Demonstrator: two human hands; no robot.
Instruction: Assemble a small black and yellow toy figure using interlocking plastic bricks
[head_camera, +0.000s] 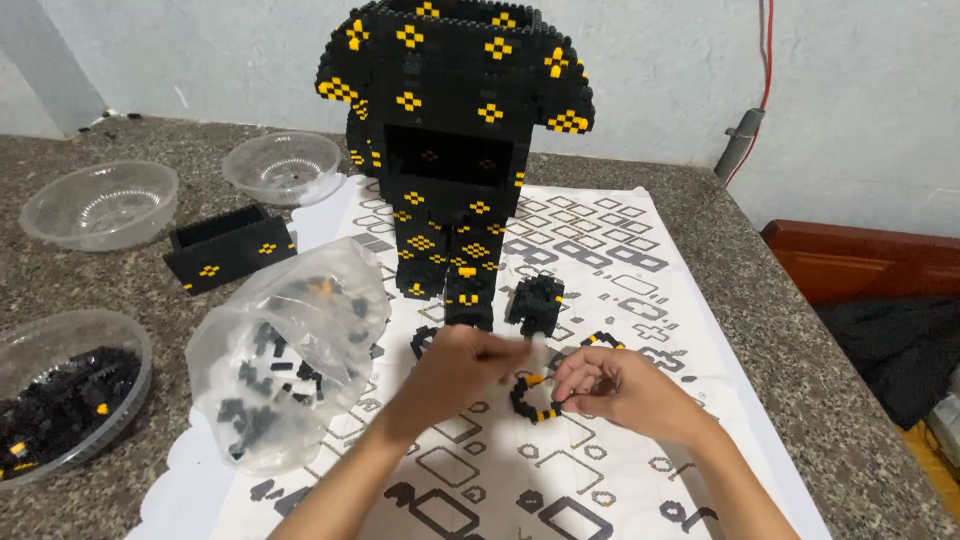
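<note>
Holding black bricks: bowl (70, 400), plastic bag (285, 355); two bowls empty.

Count of the things on the table

There are three clear plastic bowls (100, 203), one clear bag of bricks (285, 350), one tall black and yellow brick figure (450, 120), one flat black brick block (228, 248), one small black brick piece (537, 303), one printed paper sheet (620, 260) and two hands (465, 365).

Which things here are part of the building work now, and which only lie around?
In use: left hand; right hand; curved black-and-yellow brick piece; tall black-and-yellow brick model; bag of bricks.

Lying about: two empty clear bowls; bowl of black bricks; black brick box.
</note>
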